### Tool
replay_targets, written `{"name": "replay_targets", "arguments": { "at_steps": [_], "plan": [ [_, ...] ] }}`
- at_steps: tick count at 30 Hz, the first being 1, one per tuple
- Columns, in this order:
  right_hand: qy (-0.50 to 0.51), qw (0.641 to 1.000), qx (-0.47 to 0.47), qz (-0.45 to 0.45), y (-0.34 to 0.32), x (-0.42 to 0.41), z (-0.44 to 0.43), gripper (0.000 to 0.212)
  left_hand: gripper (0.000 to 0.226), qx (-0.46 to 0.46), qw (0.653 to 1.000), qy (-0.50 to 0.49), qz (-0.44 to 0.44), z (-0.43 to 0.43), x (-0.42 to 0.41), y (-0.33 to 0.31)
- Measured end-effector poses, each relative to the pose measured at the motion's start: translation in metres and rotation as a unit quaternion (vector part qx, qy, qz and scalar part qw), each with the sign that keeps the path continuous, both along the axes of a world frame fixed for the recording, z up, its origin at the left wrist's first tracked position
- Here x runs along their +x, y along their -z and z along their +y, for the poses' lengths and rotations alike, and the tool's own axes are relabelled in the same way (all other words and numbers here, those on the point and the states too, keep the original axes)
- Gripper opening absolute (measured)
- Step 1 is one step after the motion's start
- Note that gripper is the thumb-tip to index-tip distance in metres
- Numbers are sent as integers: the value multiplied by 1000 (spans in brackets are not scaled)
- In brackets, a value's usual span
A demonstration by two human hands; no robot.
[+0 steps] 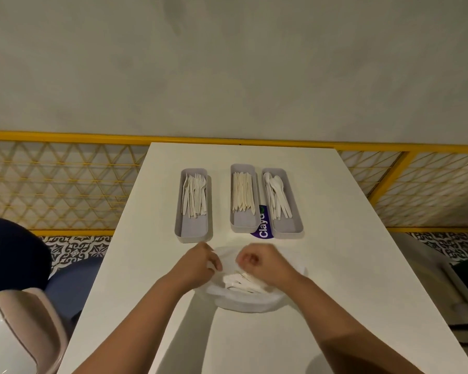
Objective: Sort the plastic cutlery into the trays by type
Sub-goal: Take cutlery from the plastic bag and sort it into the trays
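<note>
Mid-pick over the round white plastic bowl [243, 306]: your left hand [200, 261] pinches a white plastic cutlery piece [213, 266]; whether your curled right hand [257, 261] holds anything, I cannot tell. Next, match its type to the grey rectangular trays [243, 222].

Bare forearms [135, 314], bare left hand [200, 261], right hand [262, 263]

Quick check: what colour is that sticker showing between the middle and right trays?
The sticker is purple with white lettering, best seen in the head view.
</note>
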State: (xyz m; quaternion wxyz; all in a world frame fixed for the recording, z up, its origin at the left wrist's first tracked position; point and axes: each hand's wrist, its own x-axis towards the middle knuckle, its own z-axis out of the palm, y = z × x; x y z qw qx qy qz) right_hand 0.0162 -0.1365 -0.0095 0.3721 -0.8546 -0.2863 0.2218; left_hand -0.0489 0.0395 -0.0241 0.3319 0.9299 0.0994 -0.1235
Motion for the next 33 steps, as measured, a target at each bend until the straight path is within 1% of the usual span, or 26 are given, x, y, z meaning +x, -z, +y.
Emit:
{"name": "replay_targets", "arguments": {
  "at_steps": [1,2,3,4,5,6,9,16,17,19,20,21,24,28,31,33],
  "plan": [
    [-33,997,-68,-19,10,-3,3,15,36,36,999,2,4,0,2,1],
    [-52,988,-133,-52,21,-6,4,27,46,46,999,-6,1,0,3,2],
    [-55,978,-187,-76,31,-9,4,45,54,46,999,-16,-12,1,3,2],
    [-50,969,-226,-88,38,-13,4,62,59,42,999,-20,-26,2,3,2],
    [-44,962,-250,-96,44,-17,3,74,63,36,999,-22,-34,2,1,0],
    [-45,959,-261,-105,47,-20,3,78,66,31,999,-22,-36,4,0,-1],
    [-53,958,-255,-118,51,-23,4,68,73,19,999,-19,-25,12,-2,-3],
    [-25,980,-195,-31,52,-17,5,40,84,-8,999,17,49,29,-4,-8],
    [-23,982,-188,-21,50,-18,6,41,85,-10,998,23,56,31,-5,-8],
    [-28,983,-184,-2,47,-21,8,52,86,-18,997,33,63,33,-5,-9],
    [-39,981,-189,0,46,-21,10,58,86,-27,997,37,65,33,-5,-10],
    [-53,978,-200,-1,47,-22,12,59,86,-35,996,40,65,33,-4,-11],
    [-77,974,-214,14,46,-21,14,51,86,-44,996,38,64,32,-2,-12],
    [-70,980,-183,47,39,-16,11,38,86,-54,996,17,65,33,2,-10],
    [-76,982,-165,54,37,-9,5,37,87,-72,994,-12,76,32,1,-9],
    [-72,985,-143,66,36,-5,0,41,88,-77,993,-26,84,31,0,-9]
  ]
}}
